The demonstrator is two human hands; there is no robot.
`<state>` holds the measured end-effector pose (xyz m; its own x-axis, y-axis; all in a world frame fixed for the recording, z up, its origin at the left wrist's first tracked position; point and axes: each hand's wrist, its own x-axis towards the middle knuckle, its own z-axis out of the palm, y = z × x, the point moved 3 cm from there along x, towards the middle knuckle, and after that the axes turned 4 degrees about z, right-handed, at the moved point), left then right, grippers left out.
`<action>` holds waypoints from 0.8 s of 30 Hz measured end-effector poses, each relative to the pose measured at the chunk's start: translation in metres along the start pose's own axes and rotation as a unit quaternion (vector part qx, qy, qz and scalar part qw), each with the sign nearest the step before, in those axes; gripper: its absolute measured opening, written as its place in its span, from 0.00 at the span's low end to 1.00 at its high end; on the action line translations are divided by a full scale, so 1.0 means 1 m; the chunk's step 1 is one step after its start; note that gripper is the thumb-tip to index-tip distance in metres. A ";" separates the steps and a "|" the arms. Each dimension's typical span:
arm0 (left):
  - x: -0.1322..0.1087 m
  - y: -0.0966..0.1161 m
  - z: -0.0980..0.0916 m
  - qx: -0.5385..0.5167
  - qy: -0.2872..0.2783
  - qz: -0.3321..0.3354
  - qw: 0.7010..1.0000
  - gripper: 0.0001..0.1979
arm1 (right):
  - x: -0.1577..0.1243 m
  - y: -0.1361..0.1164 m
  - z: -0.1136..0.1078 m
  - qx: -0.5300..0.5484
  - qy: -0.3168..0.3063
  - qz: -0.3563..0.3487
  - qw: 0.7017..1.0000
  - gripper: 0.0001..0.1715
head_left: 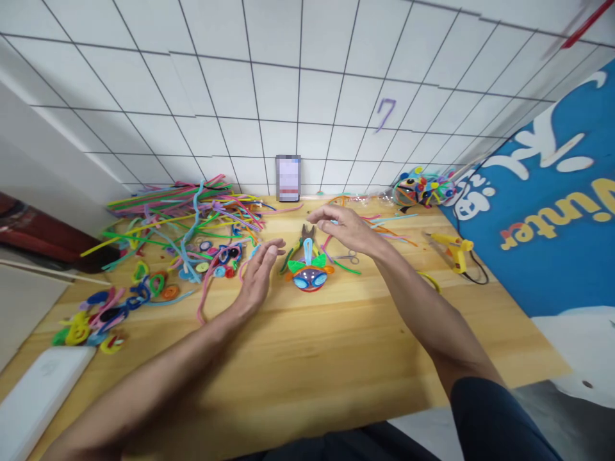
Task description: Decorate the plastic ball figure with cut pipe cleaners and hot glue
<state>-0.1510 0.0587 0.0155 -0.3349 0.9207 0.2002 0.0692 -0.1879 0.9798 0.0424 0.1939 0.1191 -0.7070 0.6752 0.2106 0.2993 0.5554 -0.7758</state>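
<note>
A small craft figure [310, 276] with blue ringed eyes, green leaf-like pieces and an orange edge lies on the wooden table. Behind it is a pair of pliers [308, 232] with dark jaws and green handles, partly covered by the figure. To the left of the figure hovers my left hand [259, 275], fingers stretched out and holding nothing. My right hand [344, 227], also empty with its fingers extended, hangs above the table to the right of the pliers. Small scissors [353, 257] lie below my right hand, beside loose pipe cleaners.
Many coloured pipe cleaners [177, 198] are heaped at the back left. Twisted craft pieces [96, 317] lie at the left. A phone [288, 178] leans on the tiled wall. At right are a yellow glue gun [451, 246] with a cord and a bag of craft pieces [423, 189].
</note>
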 end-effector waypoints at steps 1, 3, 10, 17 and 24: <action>0.005 0.000 0.000 -0.003 0.004 -0.017 1.000 0.27 | 0.004 0.000 0.002 0.006 -0.006 -0.004 1.000 0.16; 0.014 0.002 -0.002 -0.008 0.004 -0.042 0.999 0.28 | 0.013 0.001 0.007 0.018 -0.016 -0.017 1.000 0.16; 0.042 0.025 0.004 -0.055 -0.054 -0.058 0.995 0.28 | 0.029 -0.010 0.025 0.018 -0.055 -0.043 0.997 0.21; 0.070 0.032 0.013 -0.149 -0.051 -0.041 0.987 0.22 | 0.029 -0.021 0.025 -0.013 -0.050 -0.050 0.997 0.21; 0.077 0.040 -0.008 -0.179 -0.029 -0.032 0.983 0.20 | 0.021 -0.010 0.011 0.083 0.001 -0.011 0.997 0.17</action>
<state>-0.1812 0.1198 0.0703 -0.2734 0.9505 0.1474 -0.2889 -0.2273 0.9300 0.0176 0.1975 0.1248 -0.7113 0.6642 0.2300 0.1735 0.4831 -0.8582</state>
